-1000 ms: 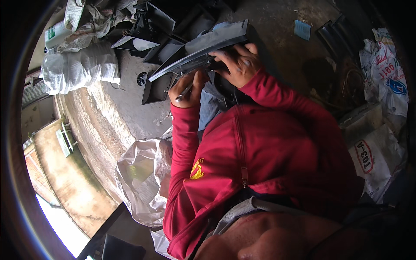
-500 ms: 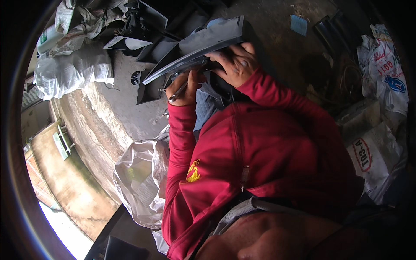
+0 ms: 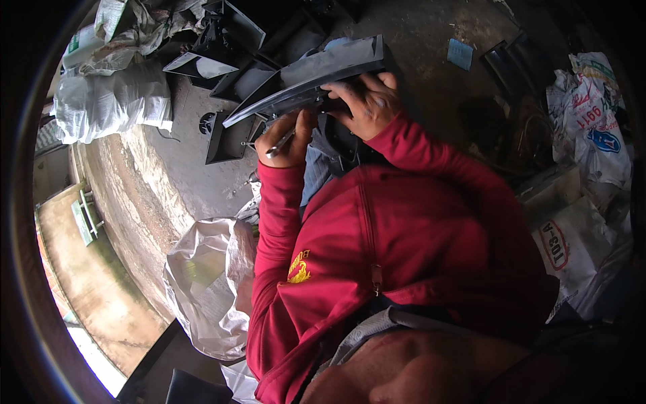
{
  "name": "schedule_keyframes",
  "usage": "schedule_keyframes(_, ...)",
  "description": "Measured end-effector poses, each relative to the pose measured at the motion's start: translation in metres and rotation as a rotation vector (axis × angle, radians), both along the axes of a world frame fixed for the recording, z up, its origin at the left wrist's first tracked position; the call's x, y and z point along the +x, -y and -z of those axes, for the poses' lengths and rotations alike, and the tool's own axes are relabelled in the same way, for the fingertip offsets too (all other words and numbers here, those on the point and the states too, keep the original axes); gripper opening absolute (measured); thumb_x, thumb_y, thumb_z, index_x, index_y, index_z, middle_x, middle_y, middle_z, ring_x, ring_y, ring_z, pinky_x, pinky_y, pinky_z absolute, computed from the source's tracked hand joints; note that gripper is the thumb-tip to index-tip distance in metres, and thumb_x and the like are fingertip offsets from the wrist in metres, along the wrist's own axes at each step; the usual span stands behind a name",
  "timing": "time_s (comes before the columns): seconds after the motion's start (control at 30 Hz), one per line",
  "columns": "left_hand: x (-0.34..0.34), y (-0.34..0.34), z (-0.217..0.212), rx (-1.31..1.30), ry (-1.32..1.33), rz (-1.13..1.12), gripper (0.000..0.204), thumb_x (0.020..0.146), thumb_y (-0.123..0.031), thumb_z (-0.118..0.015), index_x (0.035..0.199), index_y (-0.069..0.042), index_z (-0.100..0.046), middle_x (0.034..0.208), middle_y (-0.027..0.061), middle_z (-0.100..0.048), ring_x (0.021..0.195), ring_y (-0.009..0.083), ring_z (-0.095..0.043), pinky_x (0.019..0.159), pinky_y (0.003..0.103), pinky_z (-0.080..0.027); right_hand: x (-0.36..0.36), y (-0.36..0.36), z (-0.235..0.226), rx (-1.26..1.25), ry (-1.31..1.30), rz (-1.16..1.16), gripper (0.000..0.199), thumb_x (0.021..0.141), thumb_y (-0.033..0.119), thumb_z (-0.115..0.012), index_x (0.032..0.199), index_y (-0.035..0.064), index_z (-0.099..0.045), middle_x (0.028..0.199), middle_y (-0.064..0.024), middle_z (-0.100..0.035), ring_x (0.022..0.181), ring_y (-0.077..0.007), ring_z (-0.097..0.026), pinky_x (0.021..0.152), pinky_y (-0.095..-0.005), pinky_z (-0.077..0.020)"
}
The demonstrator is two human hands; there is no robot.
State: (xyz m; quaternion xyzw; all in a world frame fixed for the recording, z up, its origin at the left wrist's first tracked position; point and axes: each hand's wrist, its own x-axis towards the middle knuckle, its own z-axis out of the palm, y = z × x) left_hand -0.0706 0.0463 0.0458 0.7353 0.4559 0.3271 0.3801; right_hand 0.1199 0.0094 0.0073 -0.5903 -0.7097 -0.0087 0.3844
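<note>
Floor (image 3: 437, 27): grey concrete, dusty; runs from top centre down the left side, where it meets a lower tan strip.
Your torso (image 3: 404, 256): red zip jacket w/ yellow chest emblem, fills centre and lower right of the view.
White sacks (image 3: 111, 101): piled upper left; more printed sacks (image 3: 592, 114) on the right edge.
Clear plastic bag (image 3: 202, 283): crumpled, on the floor just beside your left sleeve.
Dark moulded parts (image 3: 229, 27): black angular pieces stacked at top, behind the panel.
Dark plastic panel (image 3: 316, 74): long, curved, grey-black; held up in front of you, tilted, left end lower, above the floor and clear of the stack.
Right hand (image 3: 367, 101): closed on the panel's lower edge near its right end, fingers curled under, thumb side up.
Left hand (image 3: 286, 138): fisted round a slim metal tool, just below the panel's middle.
Metal tool (image 3: 279, 143): thin, silvery shaft, pokes out of your left fist; tip type can't tell.
Blue square scrap (image 3: 461, 54): flat on the floor, upper right, well apart from both hands.
</note>
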Motion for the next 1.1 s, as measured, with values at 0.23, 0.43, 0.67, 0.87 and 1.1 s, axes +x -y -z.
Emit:
schedule_keyframes(0.23,0.041,-0.008,-0.015,0.575,-0.624,0.126,0.007,0.085,-0.023,-0.064,0.085,-0.016,-0.064,0.07,0.0086,-0.065,0.059,0.0311,-0.065,0.051,0.042,-0.051,-0.006,-0.006,0.009,-0.085,0.003,0.03,0.058,0.07,0.023,-0.072,0.125,0.0274,-0.056,0.121,-0.0005,-0.062,0.114,-0.021,-0.056,0.093,-0.0444,-0.0341)
schedule_keyframes(0.43,0.012,-0.003,0.011,0.058,-0.083,0.028,0.024,0.095,-0.02,-0.06,0.101,0.002,-0.07,0.079,0.0128,-0.072,0.065,0.0217,-0.071,0.054,0.031,-0.054,-0.002,-0.003,0.017,-0.018,0.015,0.058,0.047,0.072,0.031,-0.077,0.114,0.0243,-0.059,0.108,0.0039,-0.066,0.107,-0.0159,-0.058,0.089,-0.0411,-0.0343)
schedule_keyframes(0.67,-0.023,-0.016,0.046,-0.49,0.342,-0.077,0.048,0.098,-0.036,-0.053,0.118,0.007,-0.06,0.089,0.0185,-0.07,0.075,0.0251,-0.07,0.053,0.031,-0.057,-0.006,-0.008,0.018,0.06,0.03,0.071,0.036,0.069,0.032,-0.079,0.099,0.0245,-0.061,0.086,0.0062,-0.065,0.09,-0.0147,-0.061,0.082,-0.0394,-0.0352)
schedule_keyframes(0.87,-0.002,-0.001,0.003,-0.291,0.386,-0.109,0.034,0.098,-0.025,-0.055,0.107,0.007,-0.064,0.092,0.0182,-0.071,0.076,0.0249,-0.071,0.055,0.029,-0.057,0.001,-0.003,0.005,0.063,-0.017,0.055,0.047,0.064,0.027,-0.084,0.105,0.025,-0.06,0.084,0.0113,-0.067,0.091,-0.012,-0.061,0.085,-0.0377,-0.0332)
schedule_keyframes(1.1,0.031,0.008,-0.009,0.535,-0.351,-0.03,0.013,0.083,-0.019,-0.071,0.092,-0.009,-0.07,0.075,0.0138,-0.068,0.063,0.0316,-0.068,0.056,0.036,-0.053,0.0,0.002,-0.006,-0.016,0.01,0.036,0.052,0.07,0.022,-0.079,0.117,0.0249,-0.058,0.091,0.01,-0.07,0.098,-0.0159,-0.062,0.087,-0.0395,-0.0334)
